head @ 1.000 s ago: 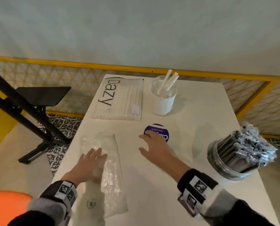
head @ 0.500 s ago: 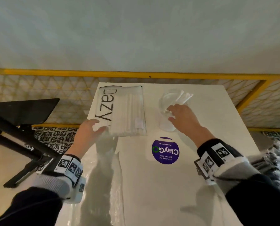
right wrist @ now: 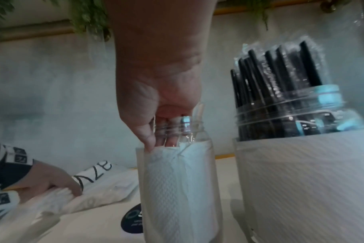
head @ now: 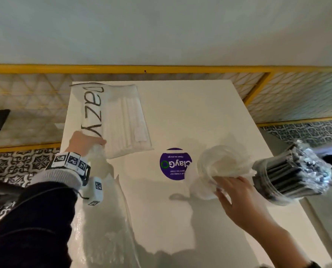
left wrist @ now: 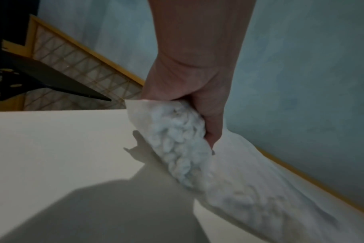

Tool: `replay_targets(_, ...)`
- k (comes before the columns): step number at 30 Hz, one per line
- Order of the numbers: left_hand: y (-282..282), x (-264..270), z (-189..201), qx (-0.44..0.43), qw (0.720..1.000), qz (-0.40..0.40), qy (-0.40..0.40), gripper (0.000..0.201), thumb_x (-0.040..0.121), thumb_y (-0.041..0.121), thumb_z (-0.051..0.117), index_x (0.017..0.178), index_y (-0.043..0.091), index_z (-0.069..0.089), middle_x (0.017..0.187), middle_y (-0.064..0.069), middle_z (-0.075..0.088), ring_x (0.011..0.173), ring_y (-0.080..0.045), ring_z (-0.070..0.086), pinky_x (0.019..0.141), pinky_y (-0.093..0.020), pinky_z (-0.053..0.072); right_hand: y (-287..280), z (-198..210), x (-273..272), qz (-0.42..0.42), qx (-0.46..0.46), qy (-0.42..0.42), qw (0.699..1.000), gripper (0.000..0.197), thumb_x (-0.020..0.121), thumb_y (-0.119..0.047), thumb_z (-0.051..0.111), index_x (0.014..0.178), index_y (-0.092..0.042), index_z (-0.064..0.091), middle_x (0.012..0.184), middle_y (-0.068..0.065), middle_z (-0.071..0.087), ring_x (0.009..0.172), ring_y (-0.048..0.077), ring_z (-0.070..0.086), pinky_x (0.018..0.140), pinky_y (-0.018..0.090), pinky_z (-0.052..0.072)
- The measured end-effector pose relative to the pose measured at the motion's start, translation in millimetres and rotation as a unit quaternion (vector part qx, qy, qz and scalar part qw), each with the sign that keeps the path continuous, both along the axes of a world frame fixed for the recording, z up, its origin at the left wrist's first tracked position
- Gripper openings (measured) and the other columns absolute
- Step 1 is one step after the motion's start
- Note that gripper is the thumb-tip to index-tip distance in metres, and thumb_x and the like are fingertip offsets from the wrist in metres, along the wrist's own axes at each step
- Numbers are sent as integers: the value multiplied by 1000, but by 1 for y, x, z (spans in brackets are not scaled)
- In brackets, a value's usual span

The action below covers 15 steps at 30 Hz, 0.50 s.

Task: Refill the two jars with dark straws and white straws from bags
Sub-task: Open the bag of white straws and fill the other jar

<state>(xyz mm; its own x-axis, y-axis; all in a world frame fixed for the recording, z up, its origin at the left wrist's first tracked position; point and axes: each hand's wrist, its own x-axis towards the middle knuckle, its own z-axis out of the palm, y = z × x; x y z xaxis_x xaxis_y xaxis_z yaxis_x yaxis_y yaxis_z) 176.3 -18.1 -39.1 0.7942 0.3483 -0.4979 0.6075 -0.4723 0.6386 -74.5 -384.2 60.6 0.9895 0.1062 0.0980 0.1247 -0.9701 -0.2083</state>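
Right hand (head: 231,190) grip is clamped on the rim of the small jar (right wrist: 177,180), fingers inside the neck, w/ the jar next to the dark-straw jar (head: 288,178) at the right of the tabletop (head: 200,113). Left hand (head: 84,140) grip is clamped on the bunched end of the white-straw bag (head: 118,120), far left. Risks: the jars knock together and tip; the bag, dragged by one end, may spill straws.

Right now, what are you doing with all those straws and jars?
Refilling straw jars on a white table. The right hand grips the neck of the nearly empty jar, beside the jar packed with dark straws. The left hand grips the near end of the bag of white straws, which lies on the table.
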Motion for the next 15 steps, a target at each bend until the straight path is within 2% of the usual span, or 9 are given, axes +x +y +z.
replay_targets(2,-7,-6,9,36,999,-26,-28,75,54,27,87,114,1,50,111,-20,60,101,-38,58,90,-47,51,-6,-6,-7,5,-8,-10,1000,47,58,-4,87,101,-14,70,77,-4,72,67,20,67,64,25,50)
replay_targets(4,-15,-14,23,83,991,-68,-79,65,64,20,82,116,0,47,113,-23,58,103,-40,56,85,-44,48,-12,-9,-9,6,-11,-16,1000,49,57,-6,88,101,-14,70,75,-4,71,66,20,67,65,28,53)
replay_targets(6,-25,-27,46,114,978,-92,-148,53,69,15,78,112,1,49,108,-24,61,98,-40,58,79,-43,47,-15,-8,-10,7,-6,-24,1000,55,56,-11,91,106,-14,69,74,-4,70,64,19,67,63,29,54)
replay_targets(8,-32,-44,73,142,960,-108,-215,48,71,13,75,111,3,50,102,-21,63,93,-39,60,77,-44,50,-15,-4,-10,21,17,-50,998,54,62,-18,89,111,-16,66,79,-2,68,68,19,66,63,27,53)
replay_targets(10,-36,-67,103,149,944,-117,-270,44,72,12,74,109,7,51,94,-14,62,87,-35,59,73,-44,51,-12,8,-8,28,82,-92,992,39,78,-29,73,114,-19,62,93,1,66,84,18,61,68,25,50)
replay_targets(11,-37,-80,117,140,938,-119,-293,42,73,11,74,109,8,52,90,-10,60,83,-31,57,69,-40,49,-9,16,-6,24,120,-108,987,37,82,-35,63,116,-20,62,100,1,64,92,15,57,73,24,48)
replay_targets(13,-41,-108,143,115,931,-116,-325,43,74,11,74,110,9,52,87,-1,56,78,-22,53,61,-31,42,-4,30,-2,1,197,-131,972,46,85,-43,57,124,-19,59,111,-1,58,100,10,53,82,21,44)
replay_targets(15,-45,-136,162,67,933,-100,-338,49,74,12,77,116,11,51,88,3,56,77,-16,53,60,-28,40,-1,45,3,-29,280,-130,951,70,82,-49,66,140,-16,43,123,-1,50,108,9,51,89,22,43)
